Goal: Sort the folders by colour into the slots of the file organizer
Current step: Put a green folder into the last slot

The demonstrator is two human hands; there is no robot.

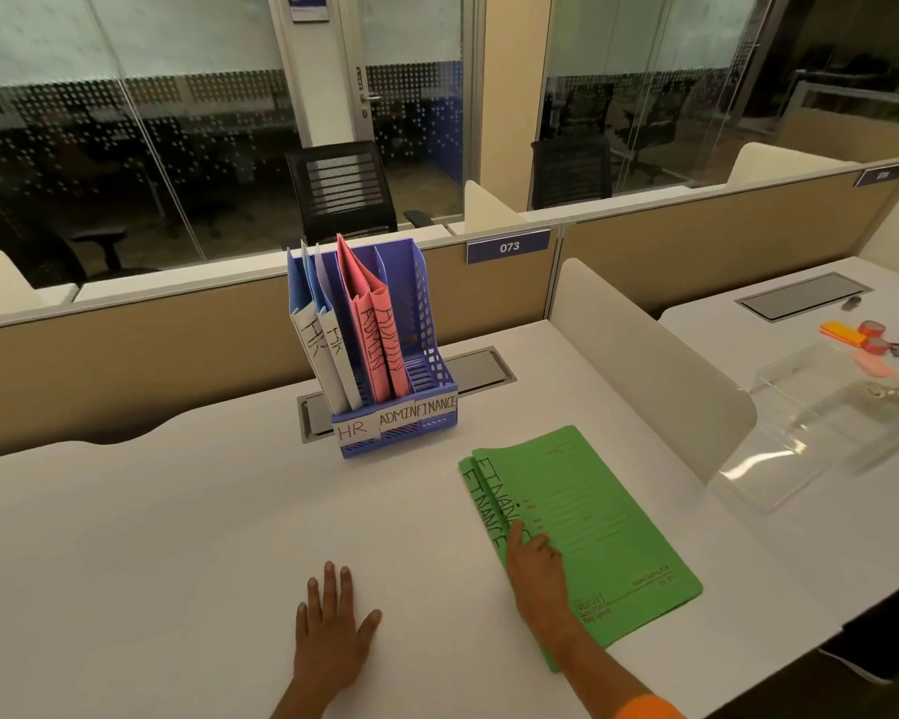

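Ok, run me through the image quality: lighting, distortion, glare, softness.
Head view: dim, warm light; the wide lens bows the partition and desk edges; file organizer labels and the big lettering on the green folders read sharply, their small print is too soft; glass walls carry hazy reflections; the clear box at right catches glare.

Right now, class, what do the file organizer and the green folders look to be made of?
File organizer: likely moulded plastic, blue-purple, smooth; its walls are slotted grids. Green folders: probably thin matt card; they lie flat with printed lines and hand lettering.
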